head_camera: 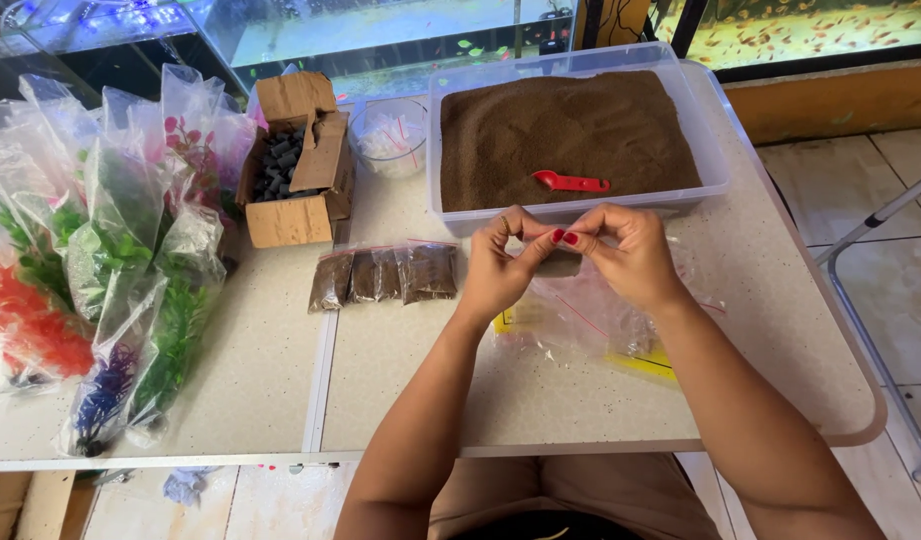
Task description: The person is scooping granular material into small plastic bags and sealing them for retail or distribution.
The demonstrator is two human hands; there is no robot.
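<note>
A small clear bag (560,262) with brown granules in it is pinched along its top edge between the fingers of the left hand (500,268) and the right hand (625,255). Both sets of fingers are closed on that edge, thumbs against forefingers, and the tips of the two hands nearly meet. The bag is held just above the tabletop (480,390); its top edge, the long axis, runs from one hand to the other, and the filled part hangs below the fingers.

Just beyond the fingers a clear plastic tub (715,150) of brown granules is seen, with a red scoop (570,182) lying on the granules, handle towards the right-hand side. Beneath and on the near side of the fingers a heap of empty clear bags (600,320) is spread on the tabletop. Beside the left fingers, on the outer side, a row of filled small bags (385,275) lies flat. Beyond those a cardboard box (295,215) of dark pieces and a round clear container (390,140) are placed. Well apart from the left fingers, bagged plastic plants (100,250) are piled.
</note>
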